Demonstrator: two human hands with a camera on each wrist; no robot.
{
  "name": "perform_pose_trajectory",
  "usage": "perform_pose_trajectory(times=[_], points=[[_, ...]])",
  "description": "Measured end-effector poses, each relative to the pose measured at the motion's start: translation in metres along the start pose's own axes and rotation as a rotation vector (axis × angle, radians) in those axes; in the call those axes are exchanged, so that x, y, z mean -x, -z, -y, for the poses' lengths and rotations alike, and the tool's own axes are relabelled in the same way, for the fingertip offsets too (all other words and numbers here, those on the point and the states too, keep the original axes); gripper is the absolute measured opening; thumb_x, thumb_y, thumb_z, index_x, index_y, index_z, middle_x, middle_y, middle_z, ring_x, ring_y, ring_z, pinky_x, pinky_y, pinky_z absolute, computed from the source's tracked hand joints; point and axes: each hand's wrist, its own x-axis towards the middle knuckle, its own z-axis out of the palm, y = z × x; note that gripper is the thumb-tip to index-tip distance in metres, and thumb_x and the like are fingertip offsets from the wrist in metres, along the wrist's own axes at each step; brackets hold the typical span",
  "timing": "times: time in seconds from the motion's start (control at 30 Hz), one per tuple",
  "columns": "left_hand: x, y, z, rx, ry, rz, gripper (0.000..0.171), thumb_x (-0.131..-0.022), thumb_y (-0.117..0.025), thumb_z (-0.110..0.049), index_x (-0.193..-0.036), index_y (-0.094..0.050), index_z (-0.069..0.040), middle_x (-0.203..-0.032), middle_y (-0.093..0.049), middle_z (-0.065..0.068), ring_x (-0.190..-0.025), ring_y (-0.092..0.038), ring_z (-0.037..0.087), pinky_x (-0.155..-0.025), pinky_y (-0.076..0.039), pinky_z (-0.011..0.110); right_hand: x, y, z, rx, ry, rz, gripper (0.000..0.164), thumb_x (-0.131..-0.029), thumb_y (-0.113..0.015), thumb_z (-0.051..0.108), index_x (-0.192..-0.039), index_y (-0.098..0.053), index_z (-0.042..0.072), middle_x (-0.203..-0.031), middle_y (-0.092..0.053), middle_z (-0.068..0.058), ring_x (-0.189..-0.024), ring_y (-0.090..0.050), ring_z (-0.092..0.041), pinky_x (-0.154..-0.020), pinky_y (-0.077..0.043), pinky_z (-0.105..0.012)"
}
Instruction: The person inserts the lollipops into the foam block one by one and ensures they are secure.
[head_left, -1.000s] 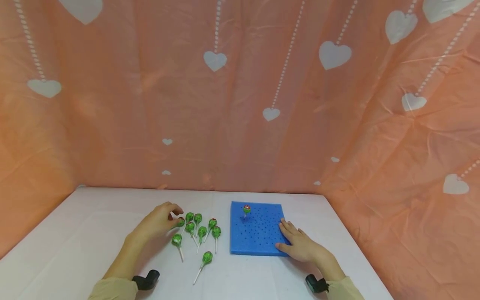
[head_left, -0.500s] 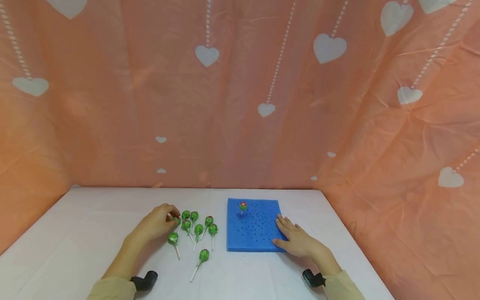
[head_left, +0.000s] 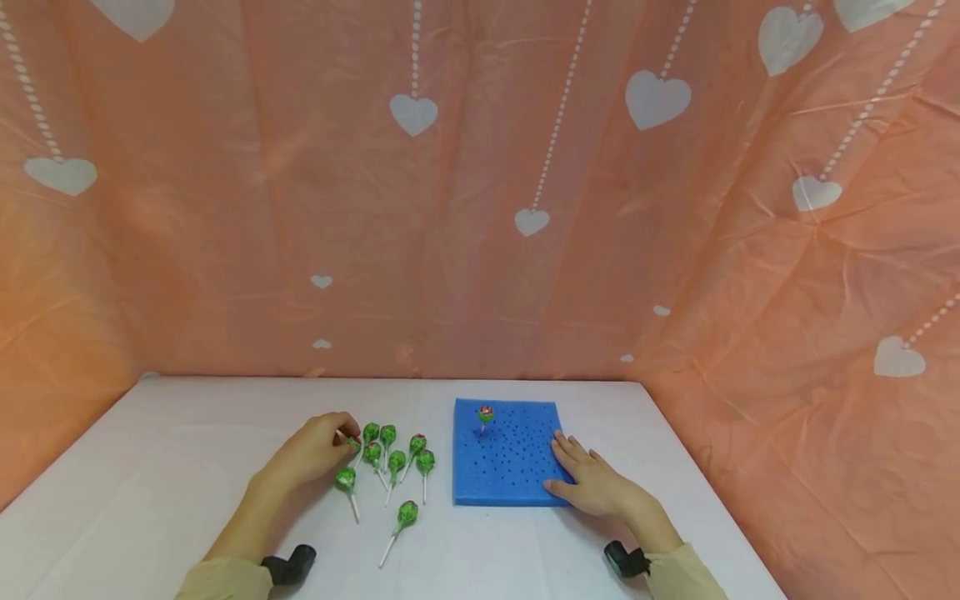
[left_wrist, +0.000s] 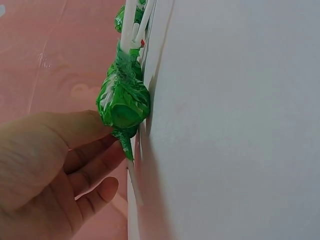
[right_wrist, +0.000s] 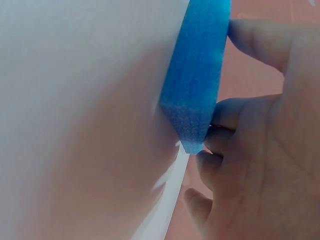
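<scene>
My left hand (head_left: 311, 450) pinches the green-wrapped head of a lollipop (head_left: 354, 444) at the left side of a loose group lying on the white table. In the left wrist view, a nearer lollipop (left_wrist: 122, 102) partly hides the pinching fingertips. Several other green lollipops (head_left: 396, 461) lie just right of this hand, their white sticks toward me. On the right, my right hand (head_left: 600, 485) rests with spread, fairly straight fingers on the right edge of a blue foam block (head_left: 502, 487) dotted with small holes. One red-and-green lollipop (head_left: 486, 414) stands upright in the block's far left part.
One lollipop (head_left: 407, 514) lies apart, nearer to me than the group. The white table (head_left: 480, 550) ends at an orange curtain (head_left: 480, 292) with white hearts, behind and at both sides. Black wrist cameras (head_left: 291, 565) sit at both cuffs.
My left thumb and fingers have closed on the lollipop's head at the group's left side. The head view has shifted slightly. My right hand keeps its place on the foam block.
</scene>
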Motion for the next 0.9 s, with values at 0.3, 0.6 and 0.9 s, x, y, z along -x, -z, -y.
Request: perform_pose_trajectory(times=[0.3, 0.6, 0.9], points=[[0.002, 0.003, -0.008, -0.014, 0.034, -0.007, 0.016, -0.089, -0.073, -0.004, -0.105, -0.071, -0.004, -0.094, -0.067, 0.004, -0.081, -0.058, 0.017, -0.070, -0.049, 0.037, 0.001, 0.000, 0.002, 0.002, -0.008, 0.000, 0.080, -0.103, -0.060, 0.042, -0.159, -0.030, -0.006, -0.170, -0.019, -0.021, -0.157, -0.014, -0.043, -0.124, -0.013, -0.066], [-0.003, 0.009, -0.017, -0.009, 0.009, -0.082, 0.019, -0.093, -0.072, -0.006, -0.111, -0.070, -0.003, -0.105, -0.066, 0.008, -0.088, -0.063, 0.021, -0.072, -0.051, 0.038, 0.001, 0.001, 0.004, 0.005, -0.010, -0.011, 0.079, -0.103, -0.061, 0.041, -0.159, -0.031, -0.007, -0.170, -0.020, -0.022, -0.157, -0.014, -0.044, -0.123, -0.012, -0.067], [-0.004, 0.011, -0.024, -0.011, -0.124, -0.192, 0.020, -0.092, -0.075, -0.002, -0.112, -0.069, -0.001, -0.108, -0.067, 0.008, -0.088, -0.066, 0.020, -0.074, -0.054, 0.037, 0.001, 0.001, 0.004, -0.006, -0.003, -0.008, 0.080, -0.104, -0.060, 0.041, -0.158, -0.030, -0.008, -0.170, -0.020, -0.023, -0.157, -0.014, -0.045, -0.123, -0.011, -0.067]])
